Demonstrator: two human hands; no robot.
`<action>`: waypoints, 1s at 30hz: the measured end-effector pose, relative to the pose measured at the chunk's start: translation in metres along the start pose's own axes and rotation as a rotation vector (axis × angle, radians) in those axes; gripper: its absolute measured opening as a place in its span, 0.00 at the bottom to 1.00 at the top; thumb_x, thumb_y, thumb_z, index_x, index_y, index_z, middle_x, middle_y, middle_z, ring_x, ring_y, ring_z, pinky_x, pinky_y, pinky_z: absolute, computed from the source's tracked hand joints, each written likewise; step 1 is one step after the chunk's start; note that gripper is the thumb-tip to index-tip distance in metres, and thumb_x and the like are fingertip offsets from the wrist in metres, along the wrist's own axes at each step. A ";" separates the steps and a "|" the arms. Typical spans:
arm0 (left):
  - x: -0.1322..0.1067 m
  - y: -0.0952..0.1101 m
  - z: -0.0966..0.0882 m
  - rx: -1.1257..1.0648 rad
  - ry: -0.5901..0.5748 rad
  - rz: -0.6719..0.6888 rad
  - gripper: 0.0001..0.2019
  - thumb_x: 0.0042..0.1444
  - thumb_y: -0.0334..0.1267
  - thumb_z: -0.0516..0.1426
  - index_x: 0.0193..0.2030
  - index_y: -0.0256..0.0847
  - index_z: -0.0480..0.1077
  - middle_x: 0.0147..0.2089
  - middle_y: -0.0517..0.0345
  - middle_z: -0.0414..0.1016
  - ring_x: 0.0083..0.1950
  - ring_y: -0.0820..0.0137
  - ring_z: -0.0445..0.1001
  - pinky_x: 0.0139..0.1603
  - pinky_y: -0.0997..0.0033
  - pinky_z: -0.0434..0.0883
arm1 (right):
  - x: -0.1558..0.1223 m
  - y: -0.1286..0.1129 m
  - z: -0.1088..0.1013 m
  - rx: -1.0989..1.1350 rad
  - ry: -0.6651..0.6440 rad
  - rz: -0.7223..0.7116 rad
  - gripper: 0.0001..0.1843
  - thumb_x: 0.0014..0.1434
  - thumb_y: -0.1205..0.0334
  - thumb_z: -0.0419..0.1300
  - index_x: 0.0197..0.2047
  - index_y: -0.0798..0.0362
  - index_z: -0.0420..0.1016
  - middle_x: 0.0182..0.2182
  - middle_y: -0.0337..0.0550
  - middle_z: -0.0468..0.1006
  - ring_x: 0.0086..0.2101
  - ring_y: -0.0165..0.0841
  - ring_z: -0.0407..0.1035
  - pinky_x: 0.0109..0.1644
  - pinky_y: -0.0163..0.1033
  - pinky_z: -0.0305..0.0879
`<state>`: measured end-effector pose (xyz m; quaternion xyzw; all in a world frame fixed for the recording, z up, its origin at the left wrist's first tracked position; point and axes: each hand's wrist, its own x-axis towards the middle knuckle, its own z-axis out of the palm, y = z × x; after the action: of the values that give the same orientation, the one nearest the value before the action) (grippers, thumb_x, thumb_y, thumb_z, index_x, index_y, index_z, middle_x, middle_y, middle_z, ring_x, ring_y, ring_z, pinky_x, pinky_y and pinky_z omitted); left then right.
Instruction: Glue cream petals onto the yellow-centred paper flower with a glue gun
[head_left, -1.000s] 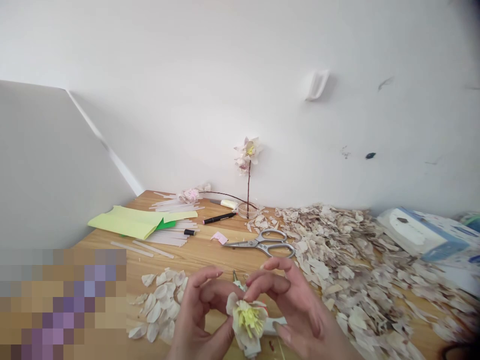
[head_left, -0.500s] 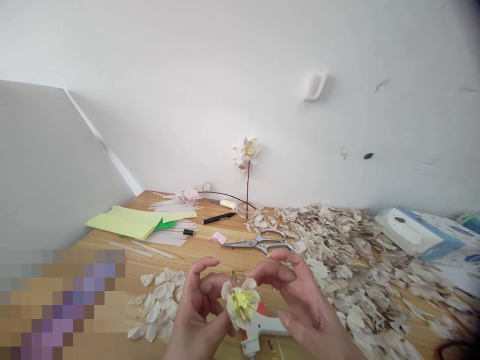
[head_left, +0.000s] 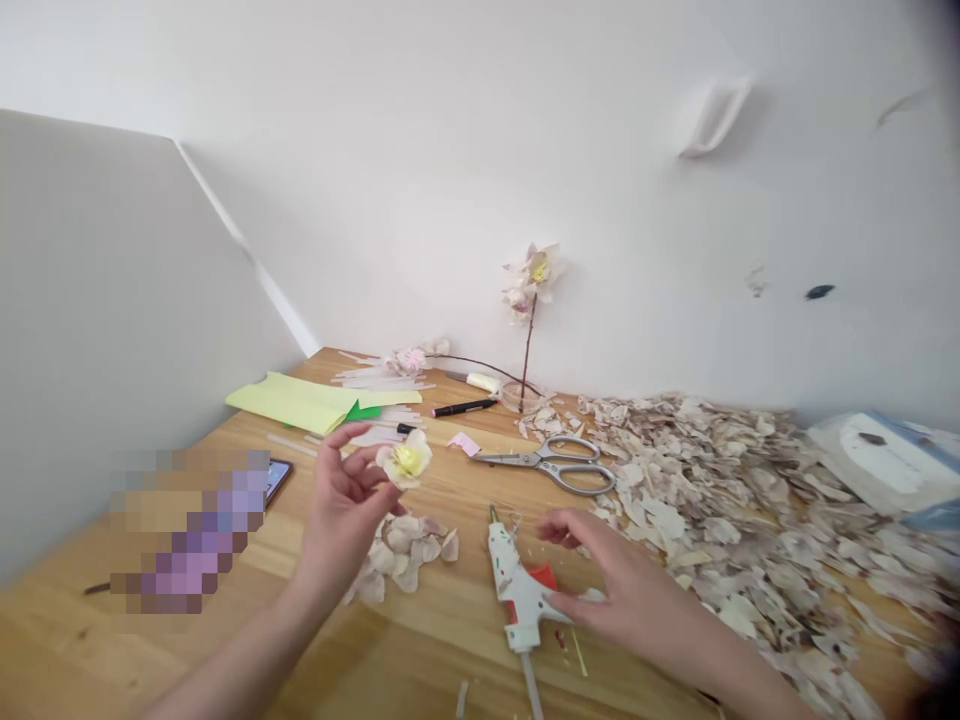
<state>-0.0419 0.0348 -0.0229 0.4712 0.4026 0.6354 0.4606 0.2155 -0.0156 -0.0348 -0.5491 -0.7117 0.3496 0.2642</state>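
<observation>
- Left hand raised off the table, fingertips closed on a yellow-centred flower head, which sits just past the hand, its face tipped upward!
- Right hand lower, fingers spread apart, right beside a white hot glue gun.
- The gun lies flat, long axis running away across the table, nozzle to the far side, nearer the right hand.
- Loose pale petals lie below the flower.

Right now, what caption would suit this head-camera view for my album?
Left hand holds a pale flower above loose petals; right hand beside a hot glue gun.
</observation>
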 end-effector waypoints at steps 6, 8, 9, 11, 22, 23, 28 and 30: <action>0.006 0.001 -0.034 0.089 0.146 0.037 0.27 0.40 0.29 0.63 0.46 0.44 0.57 0.34 0.62 0.70 0.30 0.72 0.74 0.20 0.77 0.73 | -0.019 0.030 0.015 -0.105 -0.106 0.014 0.32 0.39 0.70 0.66 0.49 0.43 0.69 0.52 0.45 0.66 0.53 0.50 0.58 0.56 0.56 0.54; 0.004 -0.003 -0.038 0.092 0.163 0.029 0.26 0.41 0.29 0.63 0.45 0.44 0.57 0.34 0.63 0.70 0.31 0.71 0.75 0.21 0.77 0.73 | -0.023 0.035 0.019 -0.073 -0.117 -0.006 0.30 0.42 0.70 0.64 0.50 0.41 0.68 0.53 0.44 0.65 0.53 0.49 0.58 0.57 0.55 0.53; 0.003 -0.006 -0.039 0.095 0.167 0.024 0.26 0.41 0.29 0.63 0.45 0.44 0.56 0.34 0.63 0.70 0.32 0.71 0.75 0.21 0.78 0.73 | -0.024 0.036 0.021 -0.057 -0.119 -0.015 0.30 0.44 0.70 0.63 0.51 0.41 0.68 0.54 0.44 0.65 0.53 0.48 0.58 0.57 0.55 0.53; 0.001 -0.011 -0.041 0.097 0.170 0.016 0.26 0.41 0.29 0.62 0.46 0.44 0.56 0.34 0.63 0.70 0.30 0.73 0.74 0.22 0.78 0.73 | -0.025 0.037 0.024 -0.044 -0.105 -0.026 0.29 0.48 0.69 0.60 0.53 0.40 0.66 0.55 0.43 0.65 0.53 0.47 0.59 0.57 0.54 0.54; 0.002 -0.023 -0.051 0.042 0.212 -0.021 0.25 0.40 0.27 0.61 0.44 0.45 0.57 0.32 0.66 0.69 0.25 0.77 0.70 0.22 0.77 0.72 | -0.027 0.045 0.017 -0.164 -0.035 0.032 0.21 0.53 0.67 0.56 0.51 0.44 0.67 0.41 0.45 0.72 0.41 0.43 0.67 0.45 0.50 0.63; 0.003 -0.023 -0.051 0.041 0.215 -0.018 0.24 0.40 0.27 0.61 0.44 0.45 0.57 0.32 0.67 0.68 0.25 0.77 0.70 0.22 0.77 0.72 | -0.028 0.046 0.014 -0.177 -0.047 0.039 0.22 0.53 0.68 0.56 0.51 0.44 0.67 0.43 0.45 0.72 0.42 0.44 0.67 0.46 0.51 0.63; 0.003 -0.020 -0.052 0.027 0.220 -0.010 0.25 0.40 0.28 0.62 0.45 0.44 0.57 0.33 0.64 0.69 0.28 0.75 0.71 0.22 0.78 0.72 | -0.022 0.032 -0.003 -0.264 -0.108 -0.056 0.26 0.51 0.68 0.57 0.53 0.42 0.64 0.52 0.45 0.67 0.53 0.48 0.58 0.56 0.56 0.52; 0.002 -0.020 -0.052 0.018 0.217 -0.008 0.25 0.40 0.27 0.62 0.44 0.44 0.57 0.32 0.65 0.69 0.27 0.76 0.71 0.22 0.78 0.72 | -0.013 0.017 -0.005 -0.302 -0.035 -0.108 0.22 0.54 0.64 0.56 0.53 0.44 0.63 0.52 0.46 0.67 0.54 0.47 0.57 0.57 0.56 0.50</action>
<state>-0.0890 0.0378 -0.0532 0.4020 0.4579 0.6772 0.4126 0.2327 -0.0246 -0.0450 -0.5372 -0.7892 0.2334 0.1845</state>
